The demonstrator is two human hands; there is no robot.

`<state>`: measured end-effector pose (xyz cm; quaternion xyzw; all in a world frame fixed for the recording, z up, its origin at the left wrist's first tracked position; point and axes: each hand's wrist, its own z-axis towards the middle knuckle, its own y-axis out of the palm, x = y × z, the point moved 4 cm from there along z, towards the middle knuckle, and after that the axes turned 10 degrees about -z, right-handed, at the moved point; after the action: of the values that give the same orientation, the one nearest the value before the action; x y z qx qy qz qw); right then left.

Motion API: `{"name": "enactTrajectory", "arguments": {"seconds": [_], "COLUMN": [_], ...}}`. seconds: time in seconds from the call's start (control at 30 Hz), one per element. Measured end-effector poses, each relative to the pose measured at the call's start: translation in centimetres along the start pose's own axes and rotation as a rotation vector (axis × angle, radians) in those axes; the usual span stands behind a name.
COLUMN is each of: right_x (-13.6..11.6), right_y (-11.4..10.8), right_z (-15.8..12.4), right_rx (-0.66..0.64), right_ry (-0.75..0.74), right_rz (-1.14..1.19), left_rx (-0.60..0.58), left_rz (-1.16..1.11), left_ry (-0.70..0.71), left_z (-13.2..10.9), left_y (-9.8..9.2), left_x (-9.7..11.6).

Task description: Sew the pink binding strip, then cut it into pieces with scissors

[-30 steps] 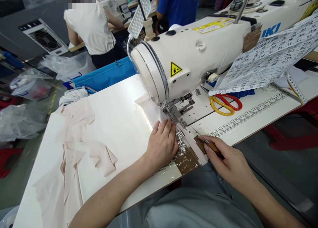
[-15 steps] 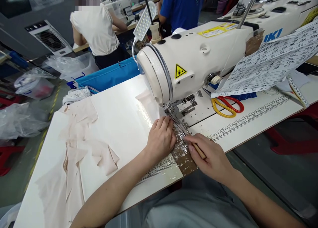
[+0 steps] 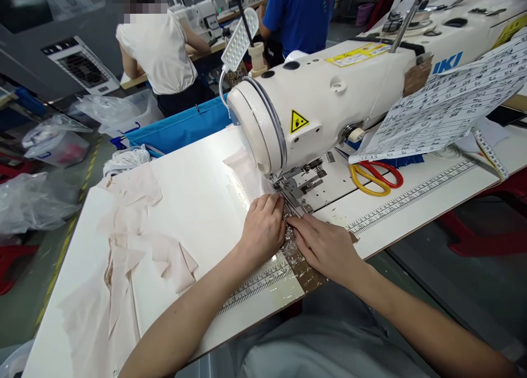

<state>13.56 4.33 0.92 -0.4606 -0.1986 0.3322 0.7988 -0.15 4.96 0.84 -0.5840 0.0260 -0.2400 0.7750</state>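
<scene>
Both hands mid-frame: left hand [image 3: 263, 227] flat, pinning pink fabric [image 3: 247, 175] by the presser foot [image 3: 293, 194] so it feeds straight; right hand [image 3: 323, 246] loosely curled, fingertips steadying alongside.

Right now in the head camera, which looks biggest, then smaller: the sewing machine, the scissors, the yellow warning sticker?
1. sewing machine
2. scissors
3. yellow warning sticker
The sticker sits nearer the camera, yet looks smallest.

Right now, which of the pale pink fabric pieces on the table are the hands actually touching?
The pink strip running under the sewing machine, where the left hand and right hand press. The loose pink pieces lie apart, untouched, farther left on the table.
</scene>
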Motion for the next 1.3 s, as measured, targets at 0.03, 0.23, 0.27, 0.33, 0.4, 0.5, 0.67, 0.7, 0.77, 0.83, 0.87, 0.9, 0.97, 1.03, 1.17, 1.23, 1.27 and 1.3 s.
{"name": "enactTrajectory", "arguments": {"seconds": [0.03,0.23,0.27,0.33,0.4,0.5,0.67,0.7,0.77,0.83,0.87,0.9,0.97,1.03,1.17,1.23,1.27,1.3], "right_x": [0.0,-0.5,-0.6,-0.7,-0.8,-1.0,-1.1,-1.1,-1.0,-0.9,-0.9,-0.8,-0.7,-0.5,0.2,0.4,0.3,0.0], "right_y": [0.0,0.3,0.3,0.4,0.5,0.4,-0.4,-0.5,-0.6,-0.5,-0.5,-0.3,0.1,0.5,1.4,1.7,1.8,1.9], "right_z": [0.0,-0.1,-0.1,0.1,0.2,0.0,-0.8,-0.9,-0.9,-1.0,-1.0,-1.0,-1.3,-1.6,-2.2,-2.3,-2.2,-2.1], "right_rx": [-0.004,-0.036,-0.052,-0.087,-0.114,-0.1,0.138,0.176,0.228,0.231,0.217,0.187,0.125,0.094,0.036,-0.065,-0.141,-0.228], "right_ry": [-0.001,0.002,0.006,0.019,0.045,0.056,0.012,-0.011,-0.074,-0.119,-0.126,-0.137,-0.139,-0.111,0.023,0.098,0.142,0.187], "right_rz": [-0.009,-0.098,-0.121,-0.166,-0.203,-0.206,-0.132,-0.112,-0.07,-0.026,-0.006,0.017,0.046,0.067,0.192,0.37,0.487,0.621], "left_rx": [0.0,-0.011,-0.012,-0.01,-0.007,-0.012,-0.091,-0.125,-0.206,-0.257,-0.258,-0.241,-0.15,-0.004,0.114,0.149,0.191,0.246], "left_rz": [-0.001,-0.015,-0.025,-0.043,-0.049,-0.041,-0.008,0.0,0.021,0.03,0.023,0.009,0.001,0.08,0.339,0.341,0.306,0.257], "left_ry": [-0.002,-0.052,-0.056,-0.055,-0.053,-0.072,-0.143,-0.143,-0.128,-0.115,-0.118,-0.132,-0.219,-0.403,-0.764,-0.739,-0.672,-0.587], "left_z": [0.0,0.2,0.2,0.3,0.4,0.5,0.1,-0.1,-0.9,-2.4,-3.5,-4.8,-7.8,-11.4,-17.8,-19.2,-19.4,-19.3], "left_y": [0.0,0.3,0.3,0.2,0.2,0.3,-1.1,-1.8,-3.2,-4.8,-5.6,-6.3,-7.6,-8.6,-9.3,-9.3,-9.3,-9.3], "left_x": [0.0,-0.5,-0.7,-1.0,-1.4,-1.7,-0.6,-0.2,0.6,1.0,1.0,0.8,-0.5,-2.6,-5.9,-5.7,-5.0,-4.2]}}
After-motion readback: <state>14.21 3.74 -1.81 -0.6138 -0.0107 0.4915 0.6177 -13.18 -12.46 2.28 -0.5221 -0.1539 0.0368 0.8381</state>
